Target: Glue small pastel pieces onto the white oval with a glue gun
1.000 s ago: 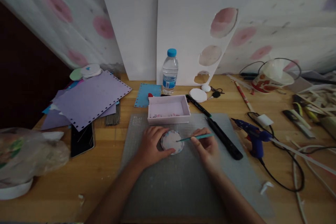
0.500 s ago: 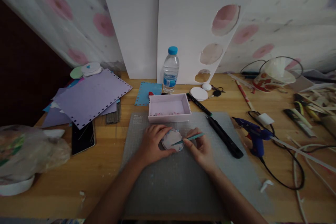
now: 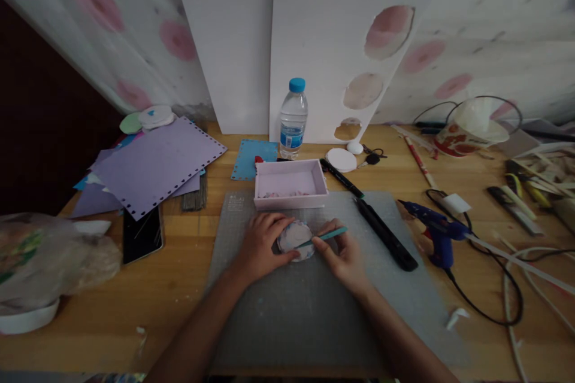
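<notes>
The right hand (image 3: 344,257) has shifted left since a second ago, fingers pinching a teal stick (image 3: 335,233) across the whitish disc (image 3: 294,235), which the left hand (image 3: 263,248) grips between thumb and fingers.

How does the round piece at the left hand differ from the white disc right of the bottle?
The round piece has a bluish, mottled rim; the white disc looks plain.
The round piece is held by the left hand, with a teal tool reaching over it; the white disc lies untouched on the wooden table.
Both are round and pale.
</notes>
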The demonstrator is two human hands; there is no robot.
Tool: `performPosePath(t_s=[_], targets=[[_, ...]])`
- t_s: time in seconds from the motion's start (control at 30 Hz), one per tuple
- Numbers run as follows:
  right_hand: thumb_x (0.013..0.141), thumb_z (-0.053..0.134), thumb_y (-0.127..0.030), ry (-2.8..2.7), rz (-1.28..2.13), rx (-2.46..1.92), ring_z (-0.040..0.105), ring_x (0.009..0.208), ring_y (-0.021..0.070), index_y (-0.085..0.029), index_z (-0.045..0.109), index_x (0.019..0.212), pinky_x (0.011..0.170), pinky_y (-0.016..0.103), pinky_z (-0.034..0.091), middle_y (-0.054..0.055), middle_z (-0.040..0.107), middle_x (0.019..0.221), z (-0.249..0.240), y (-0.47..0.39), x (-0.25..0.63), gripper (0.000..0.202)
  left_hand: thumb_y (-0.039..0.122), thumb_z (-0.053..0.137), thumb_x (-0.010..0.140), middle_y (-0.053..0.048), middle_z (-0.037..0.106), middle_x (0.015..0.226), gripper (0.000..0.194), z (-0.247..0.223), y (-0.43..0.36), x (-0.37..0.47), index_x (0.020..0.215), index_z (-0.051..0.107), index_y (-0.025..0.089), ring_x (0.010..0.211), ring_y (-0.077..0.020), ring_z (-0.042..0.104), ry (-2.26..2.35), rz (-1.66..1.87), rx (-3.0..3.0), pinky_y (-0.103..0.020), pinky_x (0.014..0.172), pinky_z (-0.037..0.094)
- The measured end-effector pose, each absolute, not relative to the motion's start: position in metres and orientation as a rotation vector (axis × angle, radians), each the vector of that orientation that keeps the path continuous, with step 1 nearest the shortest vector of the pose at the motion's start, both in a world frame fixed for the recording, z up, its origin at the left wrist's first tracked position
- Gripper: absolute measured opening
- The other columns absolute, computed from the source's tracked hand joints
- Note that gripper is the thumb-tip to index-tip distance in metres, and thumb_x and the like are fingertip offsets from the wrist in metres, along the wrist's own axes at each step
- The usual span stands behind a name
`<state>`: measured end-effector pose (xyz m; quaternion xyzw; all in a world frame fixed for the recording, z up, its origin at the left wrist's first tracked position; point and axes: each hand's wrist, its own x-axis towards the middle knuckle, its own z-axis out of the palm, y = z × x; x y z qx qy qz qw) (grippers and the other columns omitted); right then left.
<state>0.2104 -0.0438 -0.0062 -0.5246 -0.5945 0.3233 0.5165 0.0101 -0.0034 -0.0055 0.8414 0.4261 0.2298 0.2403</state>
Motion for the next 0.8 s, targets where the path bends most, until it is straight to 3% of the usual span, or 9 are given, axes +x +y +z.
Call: performPosePath(t_s=[0.33, 0.8], targets=[[0.084, 0.063, -0.032, -1.423, 0.798, -1.241, 0.053, 0.065, 0.0152, -0.021, 0.055, 0.077, 0.058, 0.027, 0.046, -0.001, 0.054, 0.069, -0.0063, -0.0439, 0.2106, 0.016, 0.023, 0.069, 0.071, -0.007, 0.059, 0.121, 0.058, -0.0003, -0.0029, 0.0071, 0.127, 0.055, 0.025, 0.112, -0.0273, 0.051, 1.099, 0.695, 2.228, -0.042, 0.098, 0.035], [0.085, 0.063, -0.031, -1.421, 0.826, -1.274, 0.054, 0.065, 0.0159, -0.021, 0.055, 0.077, 0.058, 0.029, 0.043, 0.0, 0.054, 0.07, -0.0068, -0.0439, 0.2127, 0.015, 0.036, 0.064, 0.085, -0.006, 0.062, 0.12, 0.046, -0.0043, 0.0006, 0.0027, 0.129, 0.055, 0.027, 0.113, -0.026, 0.051, 1.085, 0.644, 2.218, -0.043, 0.098, 0.034]])
